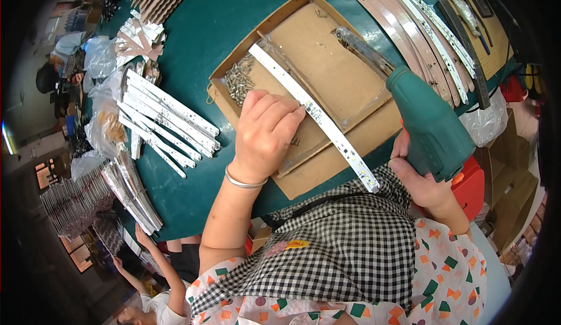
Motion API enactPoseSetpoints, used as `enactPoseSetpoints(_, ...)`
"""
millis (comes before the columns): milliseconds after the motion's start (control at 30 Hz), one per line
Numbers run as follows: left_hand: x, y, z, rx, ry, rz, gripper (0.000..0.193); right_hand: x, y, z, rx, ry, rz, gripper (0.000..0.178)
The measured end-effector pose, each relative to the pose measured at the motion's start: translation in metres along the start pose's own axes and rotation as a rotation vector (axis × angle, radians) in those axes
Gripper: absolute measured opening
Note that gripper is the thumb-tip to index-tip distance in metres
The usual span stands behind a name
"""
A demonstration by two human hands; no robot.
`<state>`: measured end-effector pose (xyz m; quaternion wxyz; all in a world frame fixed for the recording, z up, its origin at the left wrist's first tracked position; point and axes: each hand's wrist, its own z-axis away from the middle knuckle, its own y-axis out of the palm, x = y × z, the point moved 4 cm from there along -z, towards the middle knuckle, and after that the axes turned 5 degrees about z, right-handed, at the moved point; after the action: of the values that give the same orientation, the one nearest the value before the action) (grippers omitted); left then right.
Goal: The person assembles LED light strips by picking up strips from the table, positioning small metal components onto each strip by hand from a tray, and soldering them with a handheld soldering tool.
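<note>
A long white LED strip board point(336, 135) lies slantwise over a shallow cardboard box point(219, 74), its near end reaching past the box toward my apron. My left hand point(266, 126) is closed, its fingertips pinching the strip's left edge near the middle. What the curled fingers hide I cannot see. My right hand point(423, 182) is wrapped round the handle of a green power screwdriver point(432, 120). Its dark front end points to the far left, over the box's right side and apart from the strip. Small screws point(238, 82) are heaped in the box's left compartment.
Stacked white LED strips point(169, 115) lie left on the green table point(198, 44). Long curved strips point(409, 27) fan out at the far right beside a dark bar point(464, 44). Plastic bags point(102, 56) line the left edge. Another person's arm point(163, 261) shows at lower left.
</note>
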<state>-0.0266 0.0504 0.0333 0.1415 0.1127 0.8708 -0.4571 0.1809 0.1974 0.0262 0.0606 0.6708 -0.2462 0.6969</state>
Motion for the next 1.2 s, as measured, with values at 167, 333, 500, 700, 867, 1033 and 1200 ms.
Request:
enactPoseSetpoints(167, 0.000, 0.001, 0.000, -0.013, 0.014, -0.004, 0.022, 0.005, -0.002, -0.002, -0.172, 0.089, -0.021, 0.023)
enactPoseSetpoints(333, -0.001, 0.000, -0.002, 0.011, 0.034, 0.002, 0.022, 0.004, -0.004, -0.002, -0.153, 0.072, 0.041, 0.021)
enactPoseSetpoints(500, 0.000, 0.002, -0.002, 0.025, 0.046, 0.017, 0.022, 0.000, -0.003, 0.003, 0.049, -0.019, 0.079, 0.035)
enactPoseSetpoints(700, -0.001, 0.002, 0.001, 0.001, 0.026, 0.002, 0.023, 0.007, -0.005, 0.000, 0.085, -0.021, 0.032, 0.039)
enactPoseSetpoints(867, 0.001, 0.003, 0.007, -0.058, -0.265, 0.040, 0.023, 0.002, -0.010, 0.011, 0.058, 0.093, -0.190, 0.064)
enactPoseSetpoints(1033, 0.000, 0.002, 0.011, -0.116, -0.338, 0.068, 0.020, -0.005, -0.019, 0.019, -0.107, 0.238, -0.350, 0.075)
enactPoseSetpoints(1200, 0.002, 0.005, 0.015, -0.131, -0.308, 0.107, 0.019, 0.000, -0.021, 0.017, -0.150, 0.291, -0.415, 0.078)
